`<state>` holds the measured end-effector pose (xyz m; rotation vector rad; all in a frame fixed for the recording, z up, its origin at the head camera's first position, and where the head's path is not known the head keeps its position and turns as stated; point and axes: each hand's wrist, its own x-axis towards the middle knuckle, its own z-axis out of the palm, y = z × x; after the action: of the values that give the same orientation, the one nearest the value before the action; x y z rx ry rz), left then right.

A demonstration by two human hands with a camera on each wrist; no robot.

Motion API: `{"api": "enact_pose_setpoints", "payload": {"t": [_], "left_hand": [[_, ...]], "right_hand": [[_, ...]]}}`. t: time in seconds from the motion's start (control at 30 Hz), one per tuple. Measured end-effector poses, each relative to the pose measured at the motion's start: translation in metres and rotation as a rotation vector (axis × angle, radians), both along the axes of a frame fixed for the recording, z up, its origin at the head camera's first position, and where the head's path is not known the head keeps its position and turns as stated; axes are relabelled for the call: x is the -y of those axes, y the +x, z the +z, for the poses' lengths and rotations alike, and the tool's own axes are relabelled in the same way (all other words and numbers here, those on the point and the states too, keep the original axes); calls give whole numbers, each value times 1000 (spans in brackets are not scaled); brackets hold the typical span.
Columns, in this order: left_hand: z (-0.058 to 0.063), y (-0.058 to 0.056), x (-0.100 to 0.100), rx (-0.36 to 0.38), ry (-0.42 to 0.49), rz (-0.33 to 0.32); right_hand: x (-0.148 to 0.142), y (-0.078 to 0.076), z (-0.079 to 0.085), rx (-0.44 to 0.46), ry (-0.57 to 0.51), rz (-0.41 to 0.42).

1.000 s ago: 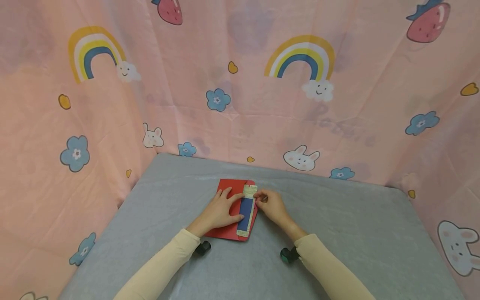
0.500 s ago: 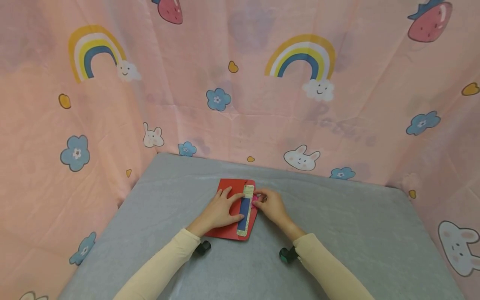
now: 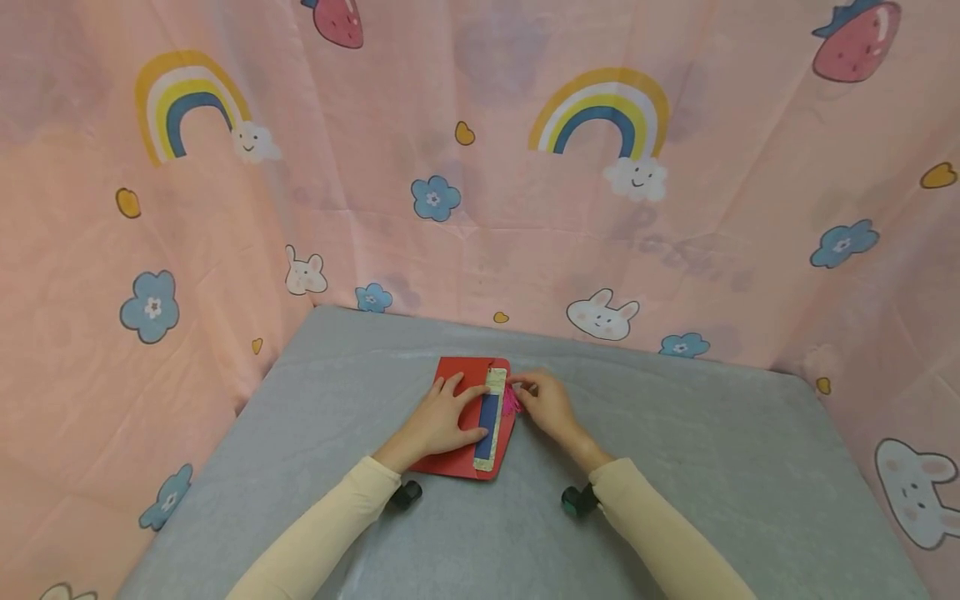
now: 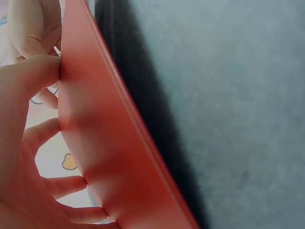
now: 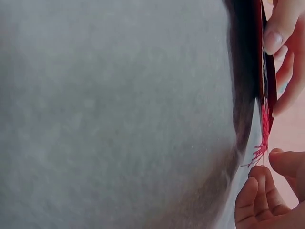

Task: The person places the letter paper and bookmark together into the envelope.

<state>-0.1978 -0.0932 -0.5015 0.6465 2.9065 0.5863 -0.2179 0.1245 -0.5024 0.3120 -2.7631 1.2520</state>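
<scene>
On the grey table lies a red envelope [image 3: 459,367], its flap side to the right. A flat strip like a bookmark, blue with gold ends [image 3: 489,421], sits partly in its opening. My left hand [image 3: 435,425] rests on the envelope with fingers spread, thumb and index finger reaching the strip. A pink tassel [image 3: 510,402] lies over the flap beside the strip. My right hand [image 3: 549,407] is at the envelope's right edge, close to the tassel. In the right wrist view a gap shows between thumb and fingers, beside the tassel's loose strands [image 5: 262,145].
Grey cloth covers the table [image 3: 675,467]. A pink curtain [image 3: 480,267] printed with rainbows, flowers and rabbits stands behind it and at both sides. Dark wrist devices [image 3: 576,502] sit under both sleeves.
The strip has slid slightly left into the envelope. My right fingers have come off the tassel, which shows more now. My left hand has stayed in place.
</scene>
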Motion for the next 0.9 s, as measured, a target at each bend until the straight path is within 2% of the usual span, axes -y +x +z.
{"api": "enact_pose_setpoints", "payload": {"t": [0.43,0.63,0.9], "left_hand": [[-1,0,1,-8,-17,-10],[-1,0,1,-3,-8,-15],[-2,-1,2,0,6,-7]], "right_hand": [[-2,-11,-4,-41,8,15],[-4,-14,-6,-28,25,42],[-6,-9,-7,16,25,78]]}}
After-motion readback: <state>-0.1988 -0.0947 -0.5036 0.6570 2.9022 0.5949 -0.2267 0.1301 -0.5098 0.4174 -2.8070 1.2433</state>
